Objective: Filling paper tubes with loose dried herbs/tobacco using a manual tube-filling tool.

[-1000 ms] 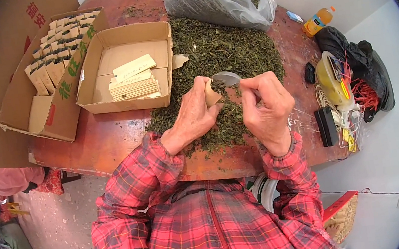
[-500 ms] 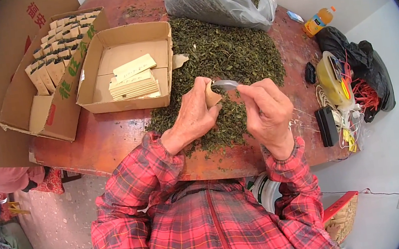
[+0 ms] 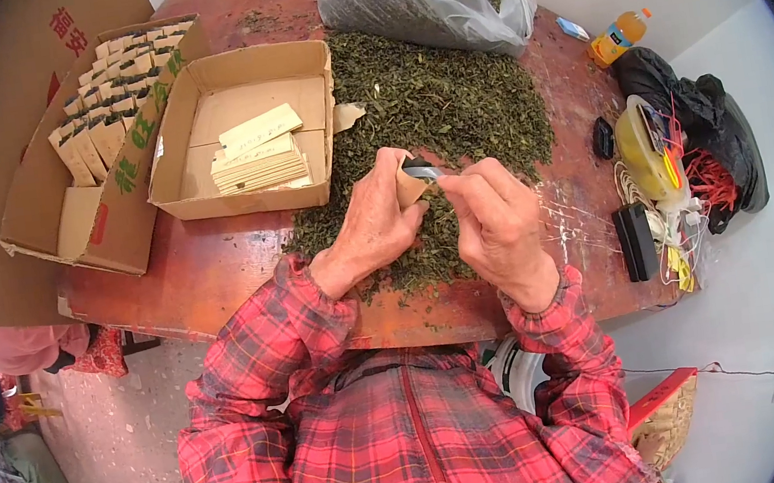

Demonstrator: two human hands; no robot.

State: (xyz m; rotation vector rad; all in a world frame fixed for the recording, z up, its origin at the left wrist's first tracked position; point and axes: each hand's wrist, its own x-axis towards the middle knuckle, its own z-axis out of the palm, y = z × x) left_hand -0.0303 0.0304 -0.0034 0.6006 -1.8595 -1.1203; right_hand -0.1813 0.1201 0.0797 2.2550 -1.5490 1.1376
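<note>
My left hand (image 3: pixel 367 223) is closed around a small tan paper packet (image 3: pixel 410 188), its mouth open toward the upper right. Between the fingertips of my right hand (image 3: pixel 505 226) is a metal spoon (image 3: pixel 425 172); its bowl is at the packet's mouth, with some dark leaf beside it. Both hands hover over a spread of dried green leaves (image 3: pixel 456 100) on the red table (image 3: pixel 214 264). Left of my left hand, a shallow cardboard box (image 3: pixel 245 204) holds a stack of flat paper packets (image 3: pixel 262 165).
A longer cardboard box (image 3: pixel 59 201) at the far left holds rows of leaf-filled packets (image 3: pixel 107 137). Behind the leaves sits a clear plastic bag (image 3: pixel 419 3) of more leaves. On the right are an orange drink bottle (image 3: pixel 621 37), a yellowish tub (image 3: pixel 639 150), a black case (image 3: pixel 635 243) and cables.
My right hand has moved left and slightly inward, bringing the spoon's bowl from above the packet's edge into its mouth. The left hand and packet have barely moved.
</note>
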